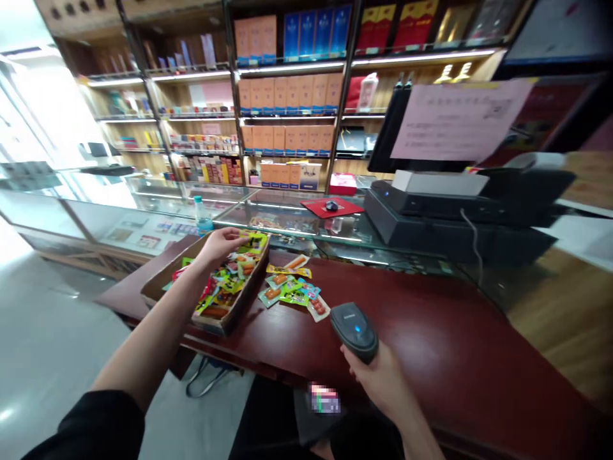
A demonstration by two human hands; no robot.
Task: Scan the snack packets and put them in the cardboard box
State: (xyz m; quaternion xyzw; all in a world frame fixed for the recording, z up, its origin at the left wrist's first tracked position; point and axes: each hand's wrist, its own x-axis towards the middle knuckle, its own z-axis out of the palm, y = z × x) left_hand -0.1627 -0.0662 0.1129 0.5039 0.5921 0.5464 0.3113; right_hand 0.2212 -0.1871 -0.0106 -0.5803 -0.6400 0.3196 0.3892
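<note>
At the far end of the cardboard box (228, 319), my left hand (225, 246) has its fingers closed on the edge of a yellow-green snack packet (255, 241). The box holds many small wrapped snacks, some hidden under my forearm. My right hand (378, 377) grips a dark barcode scanner (355, 332) with a blue light on top, raised above the table's front part. Between the box and the scanner lies a loose group of snack packets: a green one (293, 292), a clear one with reddish pieces (318, 308), and several others.
The dark red table (412, 319) meets a glass display counter (287, 211). A water bottle (204, 217) stands behind the box. A mouse (331, 206) rests on a red mat (354, 207). To the right are a monitor with a pink paper (454, 124) and a black cash drawer (450, 236).
</note>
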